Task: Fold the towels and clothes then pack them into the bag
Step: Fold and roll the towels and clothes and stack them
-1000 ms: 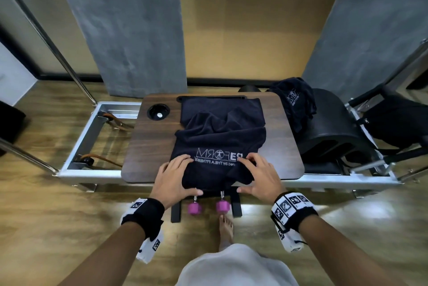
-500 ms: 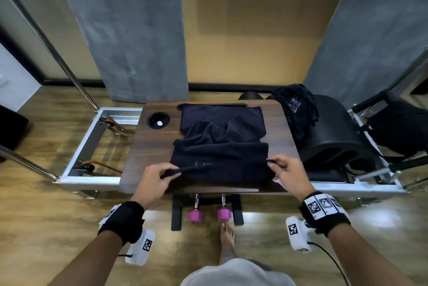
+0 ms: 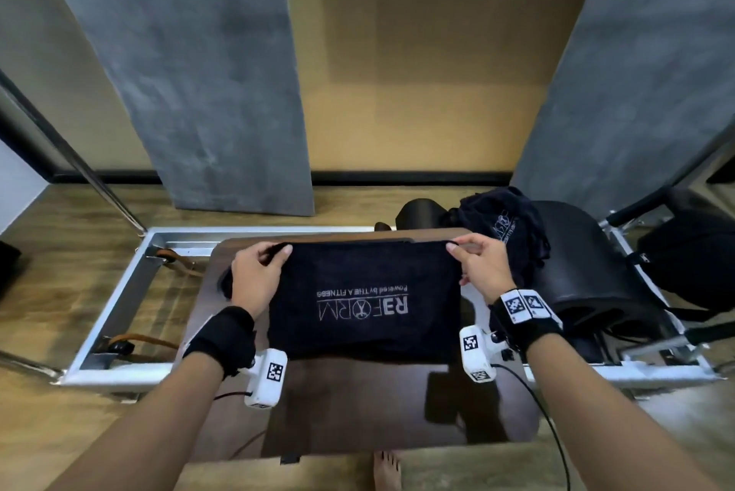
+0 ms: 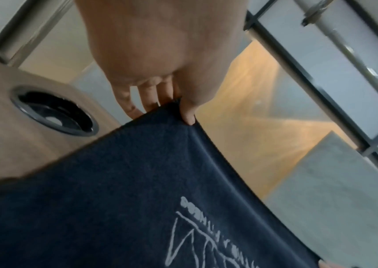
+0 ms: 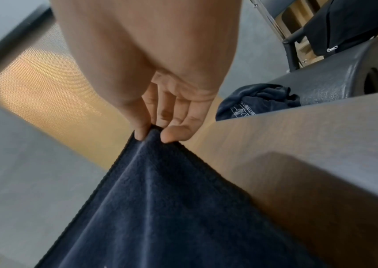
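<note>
A dark navy towel with white "REFORM" lettering hangs stretched above the brown table. My left hand pinches its upper left corner, thumb against fingers. My right hand pinches the upper right corner. The towel spreads taut between both hands, and its lower edge hangs near the tabletop. A crumpled dark garment with white print lies on the black padded barrel to the right, also seen as a dark garment in the right wrist view. Whatever lies under the towel is hidden.
A round black cup holder is sunk into the table's left side. A silver metal frame surrounds the table, with a black padded barrel on the right and a black bag beyond it. A bare foot stands below.
Both hands took the towel's near corners, lifted them and carried them up and away from me. The towel now hangs spread with its lettering facing me, and the view has moved closer.
</note>
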Demonstrator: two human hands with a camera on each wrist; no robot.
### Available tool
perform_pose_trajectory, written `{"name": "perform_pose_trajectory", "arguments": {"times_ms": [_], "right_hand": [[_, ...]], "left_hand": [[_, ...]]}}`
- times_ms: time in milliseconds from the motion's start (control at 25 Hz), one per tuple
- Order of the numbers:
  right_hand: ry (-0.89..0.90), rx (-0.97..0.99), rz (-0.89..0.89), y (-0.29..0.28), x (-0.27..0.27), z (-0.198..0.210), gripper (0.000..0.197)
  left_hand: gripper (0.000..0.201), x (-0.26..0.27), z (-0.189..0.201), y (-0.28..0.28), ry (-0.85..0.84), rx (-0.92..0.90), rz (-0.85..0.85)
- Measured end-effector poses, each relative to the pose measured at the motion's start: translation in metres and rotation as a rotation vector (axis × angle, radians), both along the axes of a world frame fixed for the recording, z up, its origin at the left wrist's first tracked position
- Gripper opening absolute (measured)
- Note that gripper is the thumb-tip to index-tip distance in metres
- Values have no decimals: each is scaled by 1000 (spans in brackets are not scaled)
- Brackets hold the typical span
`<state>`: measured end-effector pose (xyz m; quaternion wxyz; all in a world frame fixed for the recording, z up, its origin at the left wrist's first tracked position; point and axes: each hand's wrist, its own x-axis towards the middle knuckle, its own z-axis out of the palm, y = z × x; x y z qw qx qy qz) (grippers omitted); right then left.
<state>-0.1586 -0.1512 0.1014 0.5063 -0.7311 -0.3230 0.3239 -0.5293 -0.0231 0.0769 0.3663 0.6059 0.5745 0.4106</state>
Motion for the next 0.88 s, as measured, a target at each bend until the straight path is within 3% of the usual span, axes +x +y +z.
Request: {"name": "perform_pose_trajectory", "arguments": {"times_ms": [160,320,520,640,720,880], "right_hand": [[-137,-177,-18,43,12,-24,8],[-297,-290,73,59,14,-45,13],[-479,-307,152,62,11,-56,8],[-511,-299,144,59,10,-58,25],[-489,-278,146,55,9,-55,28],[-377,-176,99,38,11,-33,21]], "left_hand": [[20,24,-24,41,128,-158,136],[17,34,-45,52,227,-261,148],[24,35,-52,46,335,-154,128],[14,38,-53,36,382,-94,111],[15,39,-52,30,338,-99,113],[21,32,-37,26,-3,-153,148]]}}
